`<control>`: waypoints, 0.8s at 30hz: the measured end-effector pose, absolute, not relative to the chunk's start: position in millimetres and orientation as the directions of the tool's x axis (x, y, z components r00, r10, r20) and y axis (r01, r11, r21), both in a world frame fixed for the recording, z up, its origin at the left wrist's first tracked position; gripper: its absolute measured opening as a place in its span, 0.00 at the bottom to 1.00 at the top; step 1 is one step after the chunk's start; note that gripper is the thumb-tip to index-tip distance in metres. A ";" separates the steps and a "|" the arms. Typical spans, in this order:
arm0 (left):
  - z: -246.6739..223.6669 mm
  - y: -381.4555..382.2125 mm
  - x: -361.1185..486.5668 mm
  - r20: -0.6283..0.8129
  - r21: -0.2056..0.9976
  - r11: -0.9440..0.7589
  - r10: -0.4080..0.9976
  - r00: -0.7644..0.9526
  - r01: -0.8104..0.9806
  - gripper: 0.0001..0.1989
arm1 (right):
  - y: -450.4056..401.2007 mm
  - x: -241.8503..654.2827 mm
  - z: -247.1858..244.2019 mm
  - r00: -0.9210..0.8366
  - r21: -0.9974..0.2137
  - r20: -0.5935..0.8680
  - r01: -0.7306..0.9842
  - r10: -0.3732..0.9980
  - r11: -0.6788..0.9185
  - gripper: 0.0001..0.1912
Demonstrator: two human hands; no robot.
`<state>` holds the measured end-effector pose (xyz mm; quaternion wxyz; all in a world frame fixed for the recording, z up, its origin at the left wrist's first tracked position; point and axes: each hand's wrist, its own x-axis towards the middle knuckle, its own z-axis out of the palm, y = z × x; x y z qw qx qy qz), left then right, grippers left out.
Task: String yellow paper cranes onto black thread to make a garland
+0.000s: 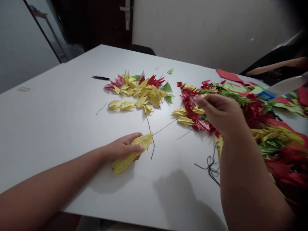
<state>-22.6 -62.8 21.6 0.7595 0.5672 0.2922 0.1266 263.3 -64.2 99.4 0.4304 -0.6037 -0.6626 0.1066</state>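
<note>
- Yellow paper bundle point(125, 163) clasped in the left hand point(126, 146), over the near table point(60, 128), long axis slanting away roughly toward the right hand point(222, 112)
- Dark thread point(165, 127) runs straight from its far end to the right hand's pinched fingertips
- Beyond, folded-paper pieces point(151, 93); far right, a translucent object point(286, 85), perhaps a container, contents unclear

Dark door point(103, 25) with handle point(127, 19), black chair back point(143, 49)

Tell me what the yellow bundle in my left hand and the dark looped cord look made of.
Yellow bundle: probably paper, matte, judging by its creased folds. Dark cord: likely thread or yarn, dull-looking, thin and curling in loose loops; exact fibre unclear.
</note>
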 end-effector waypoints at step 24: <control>18.8 -66.7 -13.1 -0.210 0.889 -0.228 0.568 0.795 0.398 0.20 | -115.0 150.0 8.5 -0.056 -0.925 -0.123 0.367 0.991 -0.094 0.20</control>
